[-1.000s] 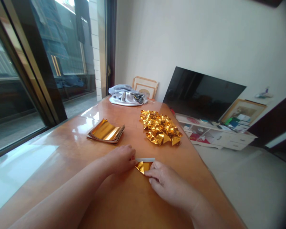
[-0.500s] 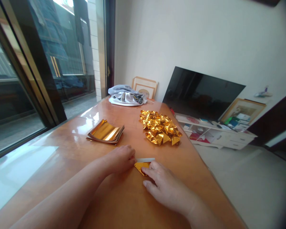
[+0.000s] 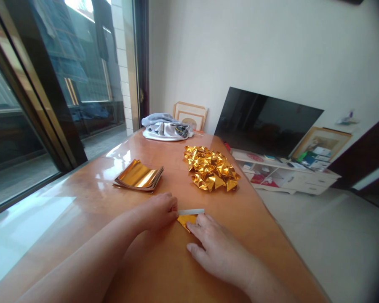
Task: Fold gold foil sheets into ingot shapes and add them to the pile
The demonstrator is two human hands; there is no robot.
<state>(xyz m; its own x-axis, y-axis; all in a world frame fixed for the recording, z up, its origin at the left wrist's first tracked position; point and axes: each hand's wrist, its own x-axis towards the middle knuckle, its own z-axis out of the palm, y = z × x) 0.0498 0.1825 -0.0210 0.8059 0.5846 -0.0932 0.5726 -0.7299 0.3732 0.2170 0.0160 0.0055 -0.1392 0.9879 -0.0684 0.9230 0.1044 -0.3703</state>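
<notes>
Gold foil sheet [image 3: 185,220], partly folded, flat on counter [image 3: 82,202]; left hand [image 3: 158,210] pinches its left edge, right hand [image 3: 214,248] presses it flat, fingers extended. Beyond sheet: flat foil stack [image 3: 139,177], folded-piece heap [image 3: 211,168].

Both forearms reached in from the bottom edge; left hand [image 3: 158,210] and right hand [image 3: 216,246] lay palm-down, fingertips nearly meeting at lower centre.
</notes>
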